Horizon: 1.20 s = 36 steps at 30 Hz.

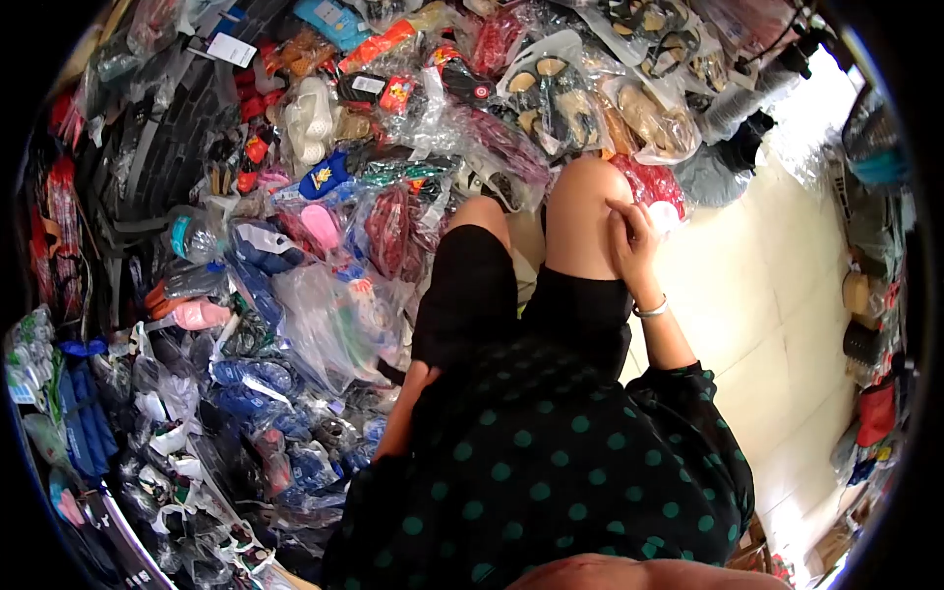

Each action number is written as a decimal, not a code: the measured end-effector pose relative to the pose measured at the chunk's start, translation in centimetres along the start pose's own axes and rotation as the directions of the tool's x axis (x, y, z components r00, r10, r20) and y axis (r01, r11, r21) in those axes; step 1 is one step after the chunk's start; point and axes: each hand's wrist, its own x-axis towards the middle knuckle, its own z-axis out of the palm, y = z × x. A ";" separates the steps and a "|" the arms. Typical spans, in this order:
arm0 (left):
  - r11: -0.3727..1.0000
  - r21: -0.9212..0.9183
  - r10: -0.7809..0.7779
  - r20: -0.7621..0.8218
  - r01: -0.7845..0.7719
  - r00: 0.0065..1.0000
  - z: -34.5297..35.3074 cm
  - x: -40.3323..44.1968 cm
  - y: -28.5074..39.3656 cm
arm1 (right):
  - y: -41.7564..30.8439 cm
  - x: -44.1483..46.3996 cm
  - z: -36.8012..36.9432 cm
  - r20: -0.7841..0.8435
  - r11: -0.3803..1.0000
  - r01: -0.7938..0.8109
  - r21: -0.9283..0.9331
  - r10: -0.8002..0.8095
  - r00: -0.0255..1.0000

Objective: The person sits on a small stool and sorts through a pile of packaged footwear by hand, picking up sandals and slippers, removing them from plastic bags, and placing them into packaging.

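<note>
right hand point(637, 236) bare, fingers loosely bent, slightly apart, on right knee point(582, 202); silver bracelet point(650, 309) at wrist. left hand out of sight past left forearm point(396, 421), can't tell grip. crinkled red plastic bag point(653, 182) just far of right hand. large clear plastic bag point(320, 320) left of left thigh. footwear in clear plastic point(556, 98) heaped far and left, crowding legs. pale tiled floor point(767, 285) right.

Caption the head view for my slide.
Right hand resting on the right leg, with plastic-wrapped footwear piled ahead and pale floor tiles alongside.
</note>
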 end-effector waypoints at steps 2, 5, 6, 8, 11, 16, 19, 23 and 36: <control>0.992 -0.077 -0.106 -0.049 0.102 0.993 -1.8 -3.9 1.3 | 0.3 1.6 0.3 0.026 0.997 0.045 0.069 -0.047 0.999; 0.830 -0.523 -0.279 -0.090 0.193 0.956 -5.8 -6.2 2.7 | -1.3 5.8 0.7 0.103 0.989 0.114 0.099 -0.124 0.987; 0.799 -0.576 -0.333 -0.184 0.174 0.925 -6.4 -5.8 1.9 | -1.9 7.7 1.5 0.117 0.985 0.142 0.102 -0.154 0.981; 0.802 -0.582 -0.360 -0.288 0.137 0.887 -7.4 -4.6 0.5 | -3.8 11.5 3.6 0.197 0.967 0.142 0.209 -0.184 0.963; 0.805 -0.546 -0.534 -0.496 0.233 0.685 -10.8 1.0 0.5 | -4.8 16.3 9.5 0.406 0.950 -0.001 0.312 -0.132 0.904; 0.956 -0.275 -0.130 -0.710 -0.103 0.692 -14.6 11.9 -1.5 | 3.5 22.2 23.2 0.650 0.964 -0.212 0.163 0.057 0.758; 0.960 -0.265 -0.127 -0.688 -0.085 0.714 -15.2 16.4 -4.8 | 10.0 24.0 29.0 0.623 0.933 -0.310 -0.183 0.355 0.697; 0.960 -0.277 -0.161 -0.655 -0.036 0.739 -17.4 20.1 -8.5 | 16.6 24.0 35.5 0.254 0.793 -0.608 -0.023 0.593 0.764; 0.908 -0.407 -0.171 -0.578 -0.100 0.798 -18.6 25.6 -7.1 | 7.2 25.1 31.1 0.621 0.588 -0.809 -0.002 0.635 0.460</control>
